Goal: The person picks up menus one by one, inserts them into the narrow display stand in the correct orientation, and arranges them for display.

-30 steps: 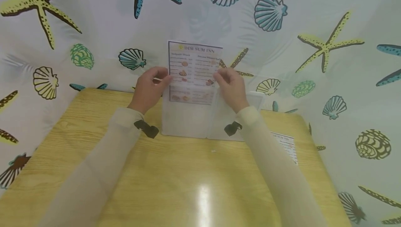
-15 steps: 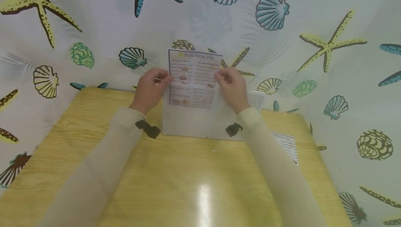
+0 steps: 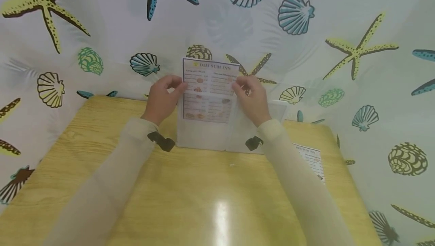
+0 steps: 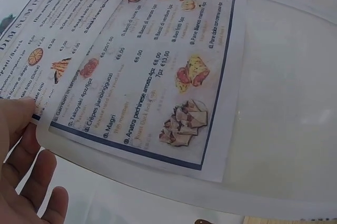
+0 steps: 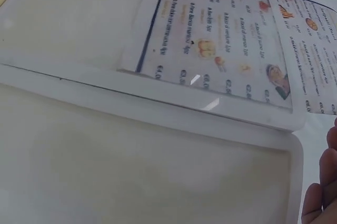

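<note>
Menu [image 3: 210, 83] — partway inside sleeve [image 3: 200, 134] (translucent)

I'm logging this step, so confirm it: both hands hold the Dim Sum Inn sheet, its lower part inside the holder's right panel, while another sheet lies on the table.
Wrong panel: the head view shows the held sheet with its lower part inside the left panel. Left hand, right hand and the other sheet are as stated.

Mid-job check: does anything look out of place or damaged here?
One stray-looking thing: a pale fleck alone on the table in front of the clear folder, too small to identify. The menu sheet, pinched by left hand and right hand, sticks partly out of the folder; I see no tear.
</note>
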{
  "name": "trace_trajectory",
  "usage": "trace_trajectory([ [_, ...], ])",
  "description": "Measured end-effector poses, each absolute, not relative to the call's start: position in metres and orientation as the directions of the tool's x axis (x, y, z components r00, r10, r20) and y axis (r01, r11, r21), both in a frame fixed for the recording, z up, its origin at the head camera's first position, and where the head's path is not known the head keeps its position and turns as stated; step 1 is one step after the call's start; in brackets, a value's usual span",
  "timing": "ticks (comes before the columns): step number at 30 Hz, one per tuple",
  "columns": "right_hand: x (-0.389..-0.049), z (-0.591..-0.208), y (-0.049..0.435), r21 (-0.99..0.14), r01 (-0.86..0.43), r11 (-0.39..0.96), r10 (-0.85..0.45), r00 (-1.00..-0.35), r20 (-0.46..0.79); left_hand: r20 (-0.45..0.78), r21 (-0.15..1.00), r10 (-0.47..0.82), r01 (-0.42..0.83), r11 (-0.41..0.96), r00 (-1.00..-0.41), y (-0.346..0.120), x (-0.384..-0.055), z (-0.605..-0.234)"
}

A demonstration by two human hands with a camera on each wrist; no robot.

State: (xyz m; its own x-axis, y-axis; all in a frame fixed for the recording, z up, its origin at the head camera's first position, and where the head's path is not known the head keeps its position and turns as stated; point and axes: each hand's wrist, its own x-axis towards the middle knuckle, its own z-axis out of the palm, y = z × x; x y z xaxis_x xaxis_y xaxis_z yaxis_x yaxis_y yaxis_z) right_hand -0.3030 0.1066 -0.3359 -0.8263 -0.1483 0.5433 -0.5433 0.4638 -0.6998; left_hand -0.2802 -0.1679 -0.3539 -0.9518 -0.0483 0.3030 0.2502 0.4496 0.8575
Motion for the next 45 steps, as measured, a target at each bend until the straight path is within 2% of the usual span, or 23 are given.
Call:
trace_trajectory([
  [15,-0.3005,-0.3362,0.1052,-0.747,-0.490,0.450,-0.099,-0.858,0.504,0.296,0.865,-0.040,0.249,0.436,-0.954,-0.1694,-0.2795,-0.3535],
  [24,-0.3002,-0.3344,0.1051,-0.718,-0.538,0.442,-0.124,-0.829,0.545,0.306,0.853,-0.041,0.255,0.455,-0.951,-0.1690,-0.2803,-0.3528],
  [36,-0.2970,-0.3340,0.1043,-0.749,-0.506,0.427,-0.109,-0.851,0.513,0.320,0.846,-0.035,0.269,0.461,-0.947,-0.1694,-0.2793,-0.3543],
  [45,-0.2981,-0.3343,0.1058,-0.731,-0.551,0.402,-0.129,-0.825,0.550,0.329,0.842,-0.038,0.275,0.464,-0.944,-0.1669,-0.2804,-0.3532],
])
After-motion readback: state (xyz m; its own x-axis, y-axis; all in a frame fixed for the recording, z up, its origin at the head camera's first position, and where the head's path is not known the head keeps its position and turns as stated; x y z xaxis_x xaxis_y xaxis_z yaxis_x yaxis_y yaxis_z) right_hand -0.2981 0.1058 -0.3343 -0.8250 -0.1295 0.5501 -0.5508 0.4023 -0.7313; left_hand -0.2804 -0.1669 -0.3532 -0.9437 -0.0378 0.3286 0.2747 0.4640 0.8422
